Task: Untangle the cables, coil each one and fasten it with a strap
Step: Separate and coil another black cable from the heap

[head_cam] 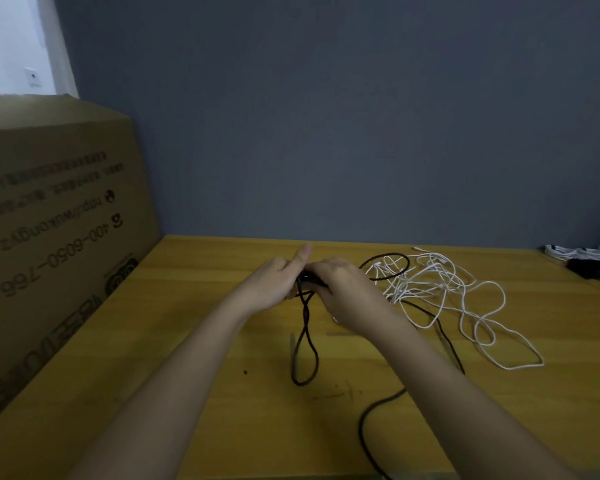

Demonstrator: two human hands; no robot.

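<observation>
A dark braided cable (305, 344) hangs in a twisted loop from between my two hands over the yellow wooden table (194, 341). My left hand (274, 282) pinches the cable's top, its index finger pointing up. Beside it, my right hand (343, 289) grips the same bunched part, fingers curled over it. More of the dark cable trails under my right forearm toward the table's front edge. A tangle of white cables (440, 289) lies to the right of my hands, with another dark loop lying over its left side.
A big cardboard box (56, 244) stands along the table's left side. A grey wall rises right behind the table. At the far right edge lie a dark object (593, 268) and some white cabling (582, 252).
</observation>
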